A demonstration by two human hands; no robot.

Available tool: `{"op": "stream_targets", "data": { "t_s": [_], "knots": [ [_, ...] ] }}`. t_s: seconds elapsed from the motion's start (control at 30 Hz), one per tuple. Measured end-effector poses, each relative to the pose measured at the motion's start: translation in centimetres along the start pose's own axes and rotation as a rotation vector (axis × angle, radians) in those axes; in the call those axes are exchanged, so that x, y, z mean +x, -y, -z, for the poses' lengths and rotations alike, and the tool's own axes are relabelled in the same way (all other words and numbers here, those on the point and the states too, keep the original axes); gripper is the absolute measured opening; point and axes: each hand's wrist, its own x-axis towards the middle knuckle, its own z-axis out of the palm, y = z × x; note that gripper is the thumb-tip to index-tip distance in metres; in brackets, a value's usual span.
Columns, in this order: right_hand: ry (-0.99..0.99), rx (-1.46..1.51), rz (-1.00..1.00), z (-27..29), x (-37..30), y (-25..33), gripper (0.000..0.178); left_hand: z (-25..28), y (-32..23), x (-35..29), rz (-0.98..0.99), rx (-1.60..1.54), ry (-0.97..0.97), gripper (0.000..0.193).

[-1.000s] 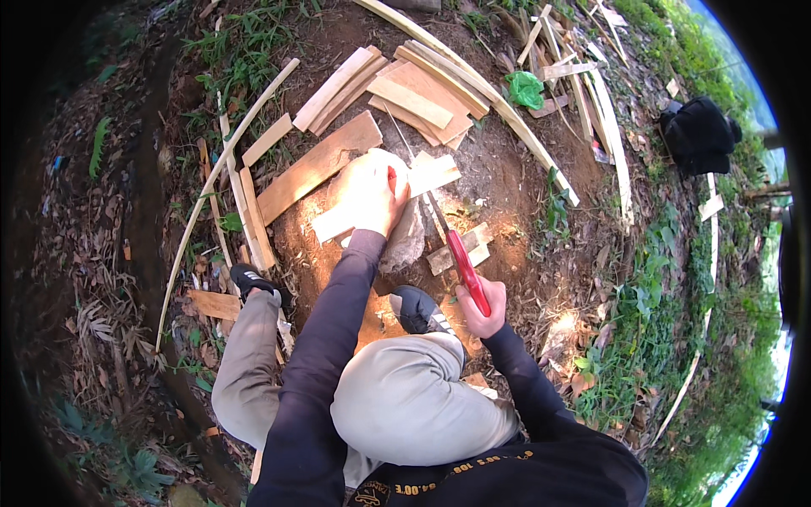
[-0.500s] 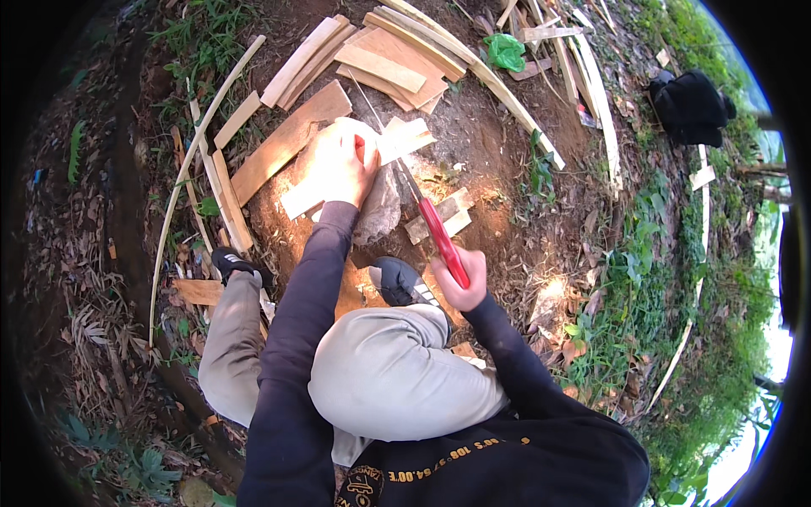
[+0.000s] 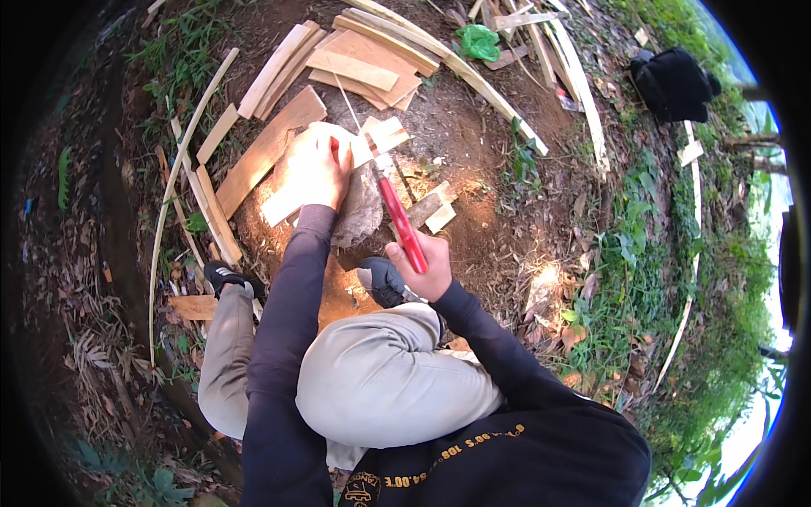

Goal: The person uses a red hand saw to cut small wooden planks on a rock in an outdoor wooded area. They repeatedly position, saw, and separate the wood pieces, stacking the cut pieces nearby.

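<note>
Right hand [image 3: 428, 266] fingers wrapped round the smooth red handle of a thin-bladed metal saw [image 3: 391, 199]; its long axis ran forward-left from them, tip away from the person. Blade crossed a flat pale wooden board [image 3: 389, 136] just right of the left hand [image 3: 328, 171], whose fingers lay on it, spread unreadable in glare. Crumpled green plastic bag [image 3: 478, 42] sat well beyond both hands' fingers, contents hidden.

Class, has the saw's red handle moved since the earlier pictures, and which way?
Yes: the red handle has shifted left and slightly forward, judged against the short boards on the ground.
</note>
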Motion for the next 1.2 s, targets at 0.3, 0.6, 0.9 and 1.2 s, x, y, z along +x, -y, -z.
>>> {"op": "stream_targets", "data": {
  "t_s": [0.3,0.6,0.9,1.2],
  "knots": [
    [-0.039,0.186,-0.119,0.6,0.4,0.4,0.024,-0.6,-0.3,-1.1,0.175,-0.054,-0.003,0.026],
    [-0.004,0.066,-0.093,1.3,-1.5,-0.4,0.02,-1.2,-0.9,-1.3,0.17,-0.083,-0.035,0.027],
    [0.032,0.054,-0.061,2.9,-1.0,0.1,0.016,-1.1,-0.7,-1.4,0.121,-0.1,-0.158,0.023],
    [0.045,0.085,-0.025,2.7,1.5,1.3,0.017,-1.8,-0.1,-0.5,0.114,-0.057,-0.113,0.024]
  ]
}}
